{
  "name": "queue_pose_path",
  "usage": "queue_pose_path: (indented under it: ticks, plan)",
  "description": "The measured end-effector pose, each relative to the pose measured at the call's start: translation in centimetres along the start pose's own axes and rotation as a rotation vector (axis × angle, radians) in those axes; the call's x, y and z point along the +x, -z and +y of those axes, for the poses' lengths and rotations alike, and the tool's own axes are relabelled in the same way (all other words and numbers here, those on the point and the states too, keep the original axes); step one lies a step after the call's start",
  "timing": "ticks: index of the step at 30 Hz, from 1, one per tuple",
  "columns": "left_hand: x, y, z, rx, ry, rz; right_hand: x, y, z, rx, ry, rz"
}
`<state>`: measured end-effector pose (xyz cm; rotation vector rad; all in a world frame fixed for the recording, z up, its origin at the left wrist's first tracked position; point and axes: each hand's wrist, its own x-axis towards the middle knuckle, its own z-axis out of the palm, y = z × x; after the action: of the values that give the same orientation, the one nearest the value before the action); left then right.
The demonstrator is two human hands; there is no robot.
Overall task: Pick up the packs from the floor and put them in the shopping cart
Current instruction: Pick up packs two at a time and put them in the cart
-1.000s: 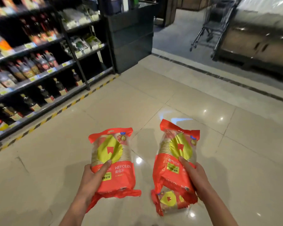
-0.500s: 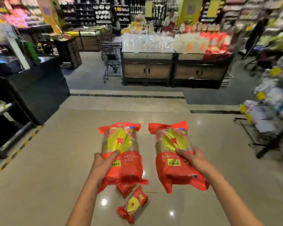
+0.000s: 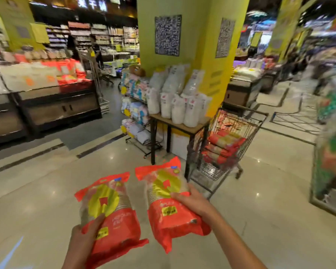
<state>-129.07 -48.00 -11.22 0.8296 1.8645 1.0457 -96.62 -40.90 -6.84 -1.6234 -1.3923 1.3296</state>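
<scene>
I hold two red packs with yellow round labels, one in each hand, above the tiled floor. My left hand (image 3: 83,239) grips the left pack (image 3: 110,216) at its lower left edge. My right hand (image 3: 192,200) grips the right pack (image 3: 167,199) on its right side. The wire shopping cart (image 3: 260,121) stands ahead and to the right, about a step beyond the right pack. Several similar red packs (image 3: 224,144) lie stacked inside it.
A small wooden table (image 3: 179,123) with white bagged goods stands against a yellow pillar (image 3: 198,35), just left of the cart. A wire rack of cloths (image 3: 136,105) is beside it. A dark display counter (image 3: 52,107) sits at left; another wire stand (image 3: 330,152) at far right.
The view has swung right: the shelves and the pack left on the floor are gone from sight, and the pillar, table and loaded cart have come into view. Both hands still hold their packs.
</scene>
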Motion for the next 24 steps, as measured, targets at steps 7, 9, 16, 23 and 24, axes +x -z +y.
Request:
queue_pose_path:
  ticks: [7, 9, 16, 23, 24]
  plan:
    - [-0.4, -20.9, 6.6, -0.073, 0.041, -0.145, 3.8, 17.7, 7.2, 0.122, -0.053, 0.118]
    - [0.3, -25.2, 8.2, -0.069, 0.032, -0.144, 5.2, 21.2, 8.4, 0.166, -0.068, 0.119]
    - [6.7, -40.8, 12.9, -0.055, 0.036, -0.225, 14.7, 32.0, 11.8, 0.259, -0.135, 0.175]
    - [14.0, -57.3, 20.5, -0.161, 0.081, -0.258, 27.8, 45.8, 11.3, 0.263, -0.108, 0.282]
    - [14.8, -59.5, 21.9, -0.178, 0.057, -0.264, 29.6, 47.8, 11.1, 0.269, -0.109, 0.291]
